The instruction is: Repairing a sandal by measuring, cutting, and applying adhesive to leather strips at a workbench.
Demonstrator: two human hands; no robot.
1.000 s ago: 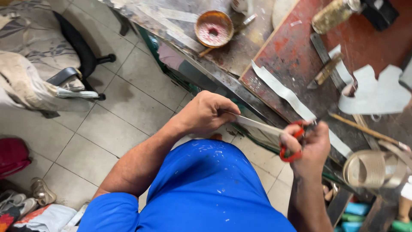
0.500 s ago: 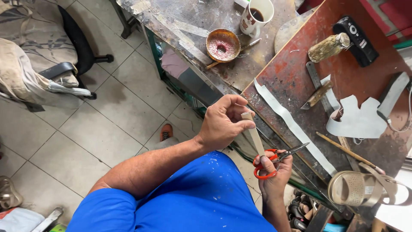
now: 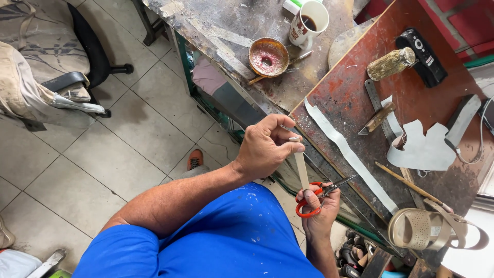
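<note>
- Above the lap, just off the near edge of the counter (image 3: 247, 31): one narrow pale strip (image 3: 302, 170), held upright between both hands.
- Left hand (image 3: 265, 146): grip closed, thumb and fingertips pinched on the strip's top end.
- Right hand (image 3: 320, 208): grip closed through the red loops of one pair of scissors (image 3: 321, 194), fingers also pressed against the strip's lower end; blades slightly parted, pointing toward the counter.
- Handling, judged: strip thin, light and flexible, likely leather or similar sheet; stays straight only under tension from both ends. Best held by the ends, flat faces pinched, edges left free. Little slip risk; creasing likely if bent sharply.
- Scissors: stiff, metal blades, sharp; hold by the loops only.
- Count, relative to the counter:
- One long pale band (image 3: 350, 154), lying flat along the near edge of the red board (image 3: 355, 87).
- One cut-out pale sheet (image 3: 424, 149), on the board, beyond the band.
- One round dish (image 3: 268, 56) with red residue, on the grey part of the counter.
- One mug (image 3: 307, 23) with dark liquid, just beyond the dish.
- One sandal (image 3: 432, 229), at the counter's near right corner.
- One thin wooden stick (image 3: 406, 183), between band and sandal.
- One chair (image 3: 46, 62), on the tiled floor well away from the counter.
</note>
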